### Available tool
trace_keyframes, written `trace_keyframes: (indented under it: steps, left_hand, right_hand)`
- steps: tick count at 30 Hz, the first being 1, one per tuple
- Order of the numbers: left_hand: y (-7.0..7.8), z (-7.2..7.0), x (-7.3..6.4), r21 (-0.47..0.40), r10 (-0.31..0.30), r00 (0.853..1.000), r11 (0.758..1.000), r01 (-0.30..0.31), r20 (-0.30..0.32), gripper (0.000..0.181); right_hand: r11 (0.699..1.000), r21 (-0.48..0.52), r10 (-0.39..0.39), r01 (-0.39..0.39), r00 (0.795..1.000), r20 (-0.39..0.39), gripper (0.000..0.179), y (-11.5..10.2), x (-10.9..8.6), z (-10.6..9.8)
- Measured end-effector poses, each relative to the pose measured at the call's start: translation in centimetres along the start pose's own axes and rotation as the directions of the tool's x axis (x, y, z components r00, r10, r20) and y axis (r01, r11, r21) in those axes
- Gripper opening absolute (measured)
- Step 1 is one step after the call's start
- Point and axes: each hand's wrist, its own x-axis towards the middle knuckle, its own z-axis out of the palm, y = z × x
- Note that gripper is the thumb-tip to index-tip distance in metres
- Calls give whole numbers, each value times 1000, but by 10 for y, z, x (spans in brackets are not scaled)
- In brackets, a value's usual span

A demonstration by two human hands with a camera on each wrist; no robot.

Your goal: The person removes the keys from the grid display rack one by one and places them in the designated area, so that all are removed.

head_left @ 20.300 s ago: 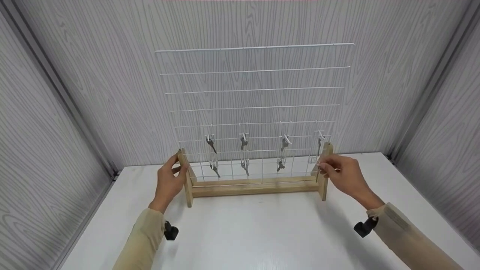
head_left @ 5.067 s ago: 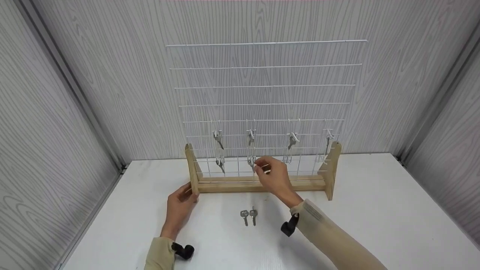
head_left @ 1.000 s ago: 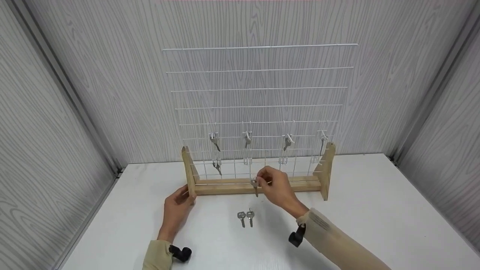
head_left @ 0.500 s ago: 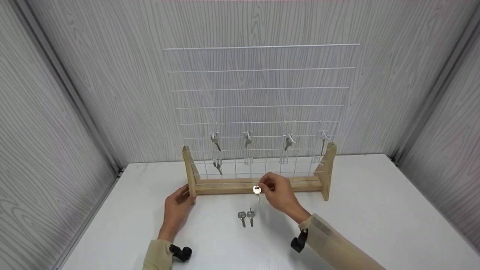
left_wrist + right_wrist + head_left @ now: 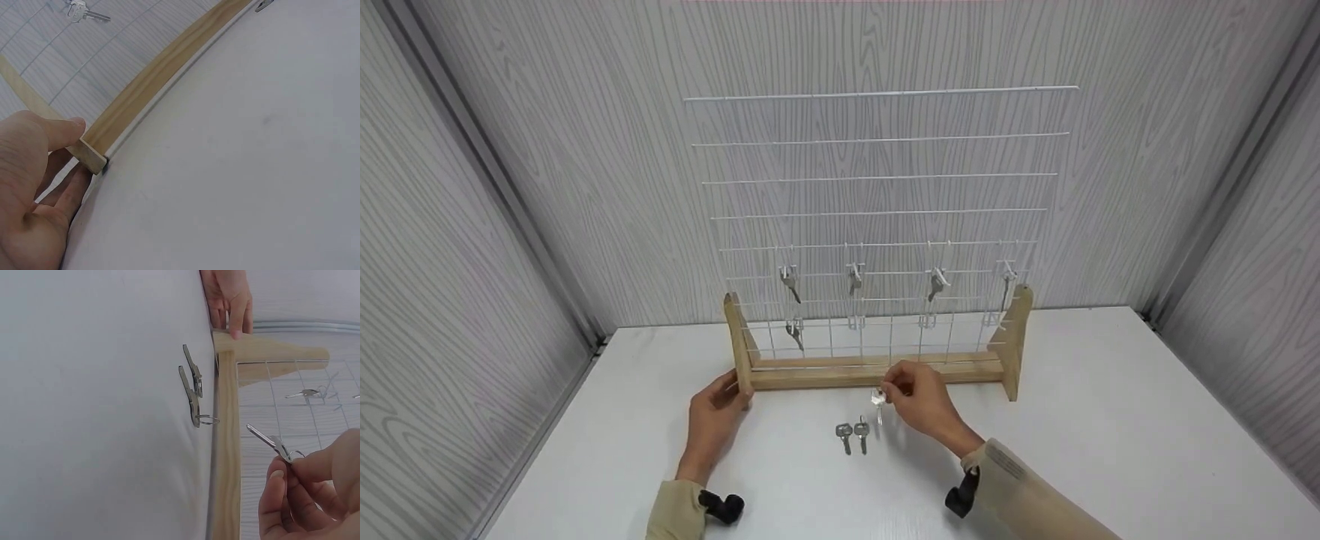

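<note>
My right hand (image 5: pixel 922 405) pinches a silver key (image 5: pixel 878 400) by its head and ring between thumb and fingertips, just above the table in front of the wooden base. In the right wrist view the held key (image 5: pixel 275 444) has its blade pointing away from the fingers. Just left of it, two more keys lie side by side on the table: a left key (image 5: pixel 845 436) and a right key (image 5: pixel 862 436). With thumb and fingers, my left hand (image 5: pixel 714 427) grips the lower end of the stand's left wooden upright (image 5: pixel 740 345).
A white wire grid (image 5: pixel 877 214) rises from the wooden stand (image 5: pixel 810 379) near the back wall. Several keys hang on its upper hooks; one key (image 5: pixel 795 334) hangs on the lower row's left hook. The lower row's other hooks (image 5: pixel 928 321) carry no key.
Lower-row keys have come off the hooks; two lie on the table. The right hand has unhooked another and brought it down. The left hand earlier slid from the upright's top to its foot.
</note>
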Motion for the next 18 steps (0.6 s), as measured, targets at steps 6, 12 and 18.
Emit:
trace_keyframes:
  steps: [6, 12, 18]
  left_hand:
    - [-1, 0, 1, 12, -11, 1000, 1000, 11, -2, 51]
    - [0, 0, -1, -30, -6, 1000, 1000, 7, 6, 52]
    - [-1, -1, 0, -36, -8, 1000, 999, 9, 7, 52]
  right_hand:
    - [999, 20, 24, -25, 999, 43, 5, 10, -2, 1]
    - [994, 64, 78, -85, 992, 102, 5, 16, -3, 2]
    - [990, 67, 117, -126, 986, 118, 4, 19, -3, 5]
